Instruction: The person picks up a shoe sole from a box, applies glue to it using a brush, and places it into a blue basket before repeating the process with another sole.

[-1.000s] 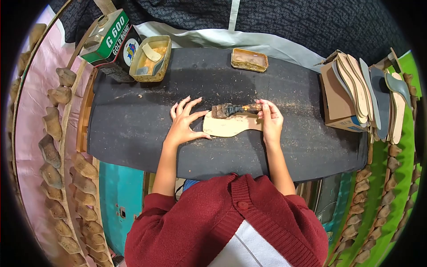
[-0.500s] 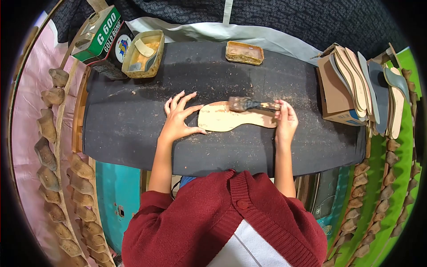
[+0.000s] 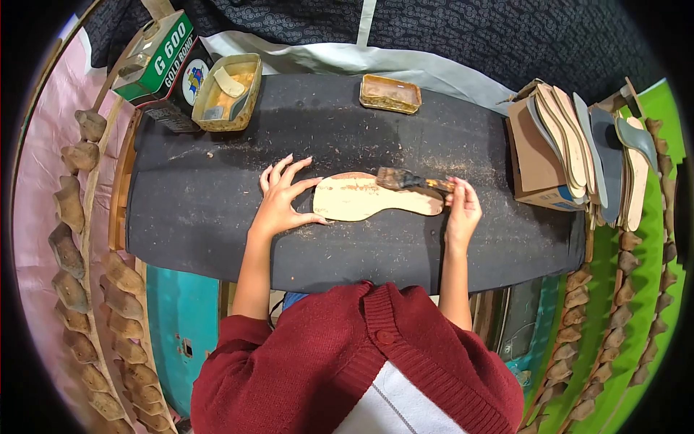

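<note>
A pale, sole-shaped insole lies flat on the dark cloth, its wide end to the left, with brownish smears along its far edge. My left hand grips that wide end, thumb on the near edge and index finger on the far edge, other fingers spread. In my right hand the fingers are pinched round the handle of a flat brush, which points left. The dark, caked brush head lies over the insole's far edge near the middle; whether its bristles touch cannot be seen.
A Gold Bond can and a glue-stained tub stand back left. A shallow container sits at the back. To the right, a cardboard box holds stacked insoles. Racks of wooden shoe lasts flank the table.
The brush head has moved slightly right and nearer to me over the insole. My left hand keeps its grip on the wide end. The whole view has shifted a little.
</note>
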A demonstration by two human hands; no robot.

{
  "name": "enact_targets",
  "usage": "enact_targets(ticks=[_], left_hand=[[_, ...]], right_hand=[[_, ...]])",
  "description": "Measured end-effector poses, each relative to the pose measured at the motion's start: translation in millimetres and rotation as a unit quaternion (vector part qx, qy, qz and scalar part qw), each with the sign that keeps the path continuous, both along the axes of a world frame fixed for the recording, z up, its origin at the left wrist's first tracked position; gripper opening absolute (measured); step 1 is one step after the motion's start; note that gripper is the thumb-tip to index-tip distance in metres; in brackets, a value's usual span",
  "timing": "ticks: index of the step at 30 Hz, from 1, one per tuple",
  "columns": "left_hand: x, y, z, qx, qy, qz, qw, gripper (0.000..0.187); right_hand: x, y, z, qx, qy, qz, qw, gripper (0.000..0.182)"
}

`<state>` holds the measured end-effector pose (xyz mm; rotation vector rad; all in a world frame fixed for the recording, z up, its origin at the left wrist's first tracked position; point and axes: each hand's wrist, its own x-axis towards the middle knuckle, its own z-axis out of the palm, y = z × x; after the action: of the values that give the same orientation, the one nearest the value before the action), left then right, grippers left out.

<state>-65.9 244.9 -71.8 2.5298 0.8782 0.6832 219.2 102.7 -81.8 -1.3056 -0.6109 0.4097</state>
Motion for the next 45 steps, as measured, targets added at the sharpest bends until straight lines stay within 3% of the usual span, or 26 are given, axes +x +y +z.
enact_targets(ticks=[4,10,16,18,20,21,24,30,34,36,39,42,45], left_hand=[[0,-1,0,-0.003,-0.003,0.002,1.0,0.069],[-1,0,-4,-0.002,-0.007,-0.002,1.0,0.07],[-3,1,-8,-0.012,-0.005,-0.007,1.0,0.069],[-2,1,-8,-0.014,-0.013,-0.01,1.0,0.069],[-1,2,-9,-0.016,-0.017,-0.009,1.0,0.068],[-2,2,-9,-0.015,-0.018,-0.008,1.0,0.068],[-2,1,-6,-0.023,-0.006,-0.002,1.0,0.068],[-2,2,-9,-0.019,-0.01,-0.006,1.0,0.068],[-2,3,-9,-0.021,-0.008,-0.004,1.0,0.068],[-2,3,-9,-0.021,-0.009,-0.006,1.0,0.068],[-2,3,-9,-0.02,-0.007,-0.005,1.0,0.068],[-2,2,-10,-0.021,-0.009,-0.004,1.0,0.068],[-2,3,-10,-0.022,-0.01,-0.003,1.0,0.068]], right_hand=[[1,-3,11,0.027,-0.015,-0.002,1.0,0.017],[-51,31,41,0.014,-0.055,0.117,0.991,0.014],[-61,61,59,-0.023,-0.206,0.2,0.958,0.012],[-67,65,62,-0.012,-0.197,0.223,0.955,0.013],[-74,70,63,0.044,-0.109,0.271,0.955,0.015],[-71,73,61,0.033,-0.145,0.28,0.948,0.018],[-67,75,61,0.019,-0.228,0.294,0.928,0.018],[-72,77,49,0.049,-0.142,0.314,0.938,0.016],[-69,76,40,0.076,-0.146,0.311,0.936,0.014],[-66,74,47,0.036,-0.34,0.222,0.913,0.014],[-61,71,52,-0.008,-0.435,0.181,0.882,0.017],[-53,69,41,-0.064,-0.341,0.222,0.911,0.016],[-46,67,30,-0.059,-0.326,0.211,0.919,0.014]])
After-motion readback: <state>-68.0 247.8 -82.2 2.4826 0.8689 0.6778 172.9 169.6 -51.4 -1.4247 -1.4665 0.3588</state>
